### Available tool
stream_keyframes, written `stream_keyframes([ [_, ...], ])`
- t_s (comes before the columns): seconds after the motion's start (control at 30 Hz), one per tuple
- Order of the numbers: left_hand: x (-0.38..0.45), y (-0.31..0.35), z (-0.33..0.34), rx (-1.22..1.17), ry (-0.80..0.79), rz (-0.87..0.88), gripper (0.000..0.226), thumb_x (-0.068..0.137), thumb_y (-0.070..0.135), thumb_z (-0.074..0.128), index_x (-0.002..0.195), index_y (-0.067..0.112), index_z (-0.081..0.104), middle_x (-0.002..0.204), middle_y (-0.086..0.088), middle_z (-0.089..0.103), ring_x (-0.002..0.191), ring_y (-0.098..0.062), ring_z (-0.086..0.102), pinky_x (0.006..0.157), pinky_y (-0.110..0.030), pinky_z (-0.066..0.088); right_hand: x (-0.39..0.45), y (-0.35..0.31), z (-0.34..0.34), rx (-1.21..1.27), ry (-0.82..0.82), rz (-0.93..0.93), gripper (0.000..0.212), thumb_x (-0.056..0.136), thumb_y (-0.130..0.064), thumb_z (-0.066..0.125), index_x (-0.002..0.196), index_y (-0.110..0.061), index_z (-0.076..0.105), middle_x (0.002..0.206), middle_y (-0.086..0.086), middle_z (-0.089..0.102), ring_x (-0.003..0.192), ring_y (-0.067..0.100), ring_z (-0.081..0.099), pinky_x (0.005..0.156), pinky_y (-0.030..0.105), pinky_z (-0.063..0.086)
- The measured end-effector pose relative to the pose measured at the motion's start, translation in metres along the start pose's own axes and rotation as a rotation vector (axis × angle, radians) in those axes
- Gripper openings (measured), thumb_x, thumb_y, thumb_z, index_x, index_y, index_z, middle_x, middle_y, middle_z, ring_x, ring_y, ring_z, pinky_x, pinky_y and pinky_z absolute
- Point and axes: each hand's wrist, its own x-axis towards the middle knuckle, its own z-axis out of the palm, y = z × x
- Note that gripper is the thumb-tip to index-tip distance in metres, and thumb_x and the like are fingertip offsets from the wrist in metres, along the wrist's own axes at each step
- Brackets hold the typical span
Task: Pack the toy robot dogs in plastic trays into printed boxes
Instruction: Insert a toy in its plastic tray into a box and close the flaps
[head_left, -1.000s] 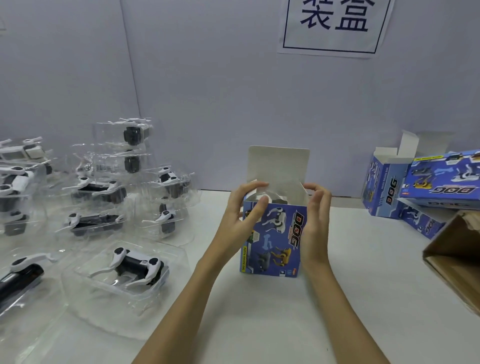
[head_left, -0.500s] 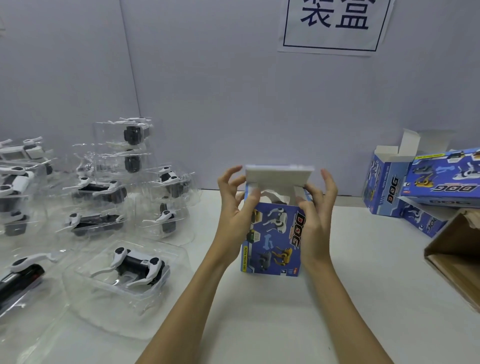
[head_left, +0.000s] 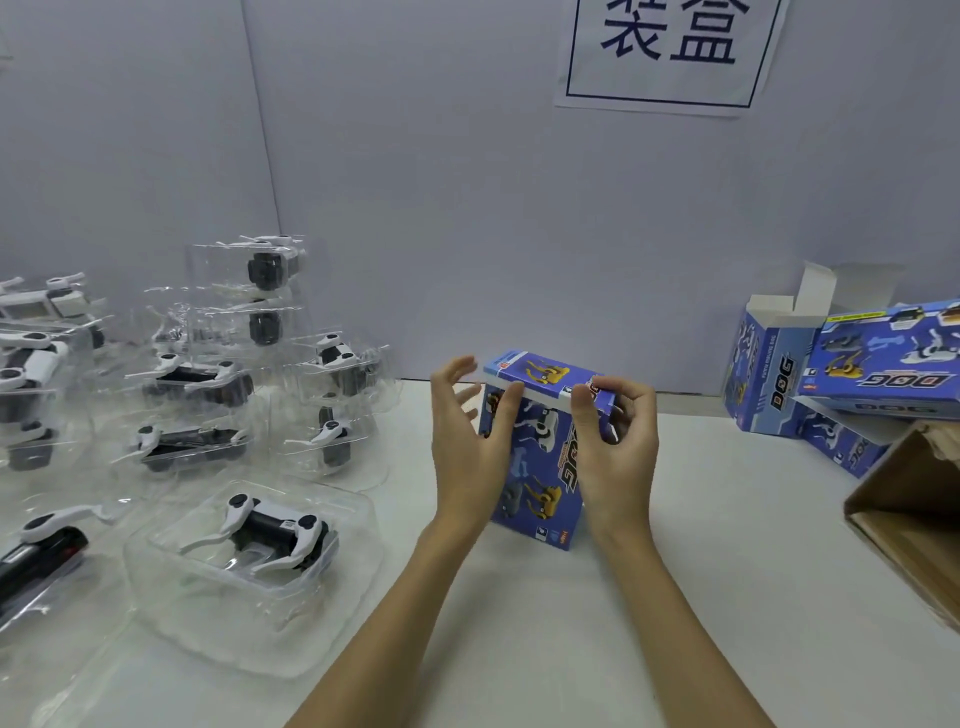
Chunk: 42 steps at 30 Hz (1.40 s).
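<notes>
Between hands (head_left: 545, 447), glossy rectangular box (head_left: 540, 467)

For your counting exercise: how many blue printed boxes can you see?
4: one blue printed cardboard box upright between the hands, one open-topped, one lying across, one beneath at right. More may be hidden.

Both hands (head_left: 545, 447) hold the upright blue box (head_left: 540, 467), lid (head_left: 545, 376) folded down.

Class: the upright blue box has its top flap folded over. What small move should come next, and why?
Probably press the top flap fully shut: its front edge looks slightly raised above the printed box, with the right hand pinching it and the left hand steadying the side.
</notes>
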Motion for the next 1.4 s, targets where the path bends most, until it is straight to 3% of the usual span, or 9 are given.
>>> stream_keyframes([
  [0.1, -0.004, 0.002, 0.001, 0.25, -0.049, 0.196, 0.059, 0.091, 0.053, 0.073, 0.138, 0.023, 0.052, 0.128, 0.012, 0.059, 0.119, -0.011, 0.058, 0.102, -0.042, 0.05, 0.0, 0.0, 0.0, 0.056, 0.061, 0.053, 0.043, 0.078, -0.046, 0.082, 0.104, -0.024, 0.058, 0.106, 0.003, 0.07, 0.098, 0.011, 0.071, 0.076, 0.034, 0.059],
  [0.23, -0.003, 0.006, -0.005, 0.451, -0.317, 0.34, 0.117, 0.078, 0.069, 0.074, 0.165, 0.025, 0.009, 0.164, 0.009, 0.024, 0.15, -0.009, 0.024, 0.122, -0.022, 0.012, 0.003, -0.001, 0.001, 0.214, 0.102, 0.197, 0.059, 0.064, -0.054, 0.085, 0.098, -0.018, 0.051, 0.105, 0.004, 0.073, 0.111, 0.027, 0.072, 0.083, 0.046, 0.061],
  [0.33, 0.004, 0.005, -0.015, 0.662, -0.394, 0.467, 0.139, 0.068, 0.077, 0.078, 0.166, 0.02, -0.003, 0.169, 0.001, 0.008, 0.157, -0.019, 0.01, 0.127, -0.047, 0.008, 0.002, 0.0, 0.002, 0.302, 0.03, 0.36, 0.059, 0.067, -0.053, 0.083, 0.098, -0.014, 0.051, 0.105, 0.005, 0.078, 0.101, 0.025, 0.077, 0.07, 0.039, 0.064],
  [0.5, 0.005, 0.001, -0.015, 0.741, -0.329, 0.482, 0.126, 0.072, 0.065, 0.083, 0.164, 0.011, 0.018, 0.164, -0.006, 0.028, 0.151, -0.024, 0.024, 0.122, -0.056, 0.017, 0.005, 0.009, -0.001, 0.147, -0.077, 0.391, 0.04, 0.093, -0.041, 0.073, 0.107, -0.011, 0.051, 0.113, 0.012, 0.074, 0.097, 0.021, 0.077, 0.068, 0.031, 0.063],
  [0.6, 0.003, -0.003, -0.01, 0.746, -0.429, 0.547, 0.126, 0.071, 0.066, 0.084, 0.165, 0.013, 0.017, 0.168, -0.001, 0.023, 0.155, -0.021, 0.019, 0.127, -0.05, 0.008, 0.013, 0.008, -0.014, 0.069, -0.125, 0.236, 0.026, 0.097, -0.043, 0.056, 0.118, -0.026, 0.059, 0.108, -0.005, 0.075, 0.099, 0.019, 0.076, 0.067, 0.024, 0.06],
  [0.83, 0.021, -0.019, -0.03, 0.789, -0.65, 0.647, 0.125, 0.072, 0.047, 0.092, 0.165, 0.016, 0.016, 0.173, 0.005, 0.014, 0.16, -0.014, 0.005, 0.128, -0.058, -0.001, 0.028, 0.007, -0.043, -0.008, -0.451, 0.327, 0.043, 0.105, -0.044, 0.049, 0.146, -0.057, 0.046, 0.134, -0.005, 0.069, 0.122, 0.023, 0.068, 0.096, 0.048, 0.059],
  [1.03, 0.011, -0.026, -0.024, 0.875, -0.545, 0.656, 0.112, 0.082, 0.06, 0.071, 0.167, 0.022, 0.008, 0.174, 0.013, 0.002, 0.161, -0.015, -0.003, 0.117, -0.079, -0.003, 0.014, 0.011, -0.024, -0.057, -0.335, 0.257, 0.054, 0.097, -0.043, 0.055, 0.15, -0.044, 0.048, 0.118, -0.008, 0.076, 0.108, 0.015, 0.074, 0.079, 0.029, 0.063],
  [1.13, 0.004, -0.025, -0.018, 0.903, -0.467, 0.587, 0.117, 0.075, 0.078, 0.063, 0.166, 0.025, 0.011, 0.171, 0.017, 0.006, 0.16, -0.017, 0.003, 0.116, -0.078, 0.001, 0.01, 0.008, -0.018, -0.074, -0.317, 0.221, 0.045, 0.099, -0.039, 0.056, 0.141, -0.053, 0.05, 0.118, -0.012, 0.076, 0.107, 0.014, 0.074, 0.074, 0.026, 0.063],
  [1.4, 0.002, -0.025, -0.015, 0.974, -0.404, 0.599, 0.122, 0.07, 0.078, 0.073, 0.164, 0.026, 0.018, 0.166, 0.01, 0.022, 0.154, -0.023, 0.023, 0.113, -0.079, 0.011, 0.003, 0.011, -0.008, -0.082, -0.294, 0.19, 0.042, 0.108, -0.026, 0.051, 0.14, -0.053, 0.046, 0.129, 0.002, 0.07, 0.106, 0.014, 0.073, 0.071, 0.021, 0.06],
])
